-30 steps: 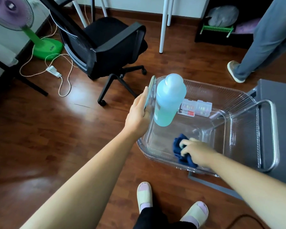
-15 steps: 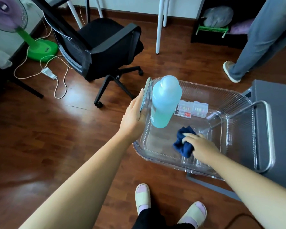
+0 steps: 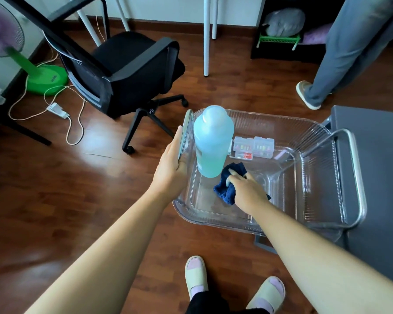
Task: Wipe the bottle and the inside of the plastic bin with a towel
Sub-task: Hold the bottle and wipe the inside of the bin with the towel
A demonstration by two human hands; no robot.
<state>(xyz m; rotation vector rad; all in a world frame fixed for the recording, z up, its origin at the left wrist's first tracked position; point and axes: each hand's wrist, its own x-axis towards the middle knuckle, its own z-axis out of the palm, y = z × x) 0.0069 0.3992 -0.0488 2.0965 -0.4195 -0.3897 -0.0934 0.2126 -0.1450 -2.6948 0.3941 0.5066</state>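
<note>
Bunching the towel (image 3: pixel 224 191) against the floor of the plastic bin (image 3: pixel 281 118), the right hand (image 3: pixel 247 192) sits just right of the upright bottle (image 3: pixel 211 143), which stands beside the left wall that the left hand (image 3: pixel 170 171) clasps.

Right hand (image 3: pixel 247 191): slides from the bin's (image 3: pixel 213 220) near wall toward the bottle (image 3: pixel 211 141).
Towel (image 3: pixel 227 189): moves along under it, now just beside the bottle's base.
</note>
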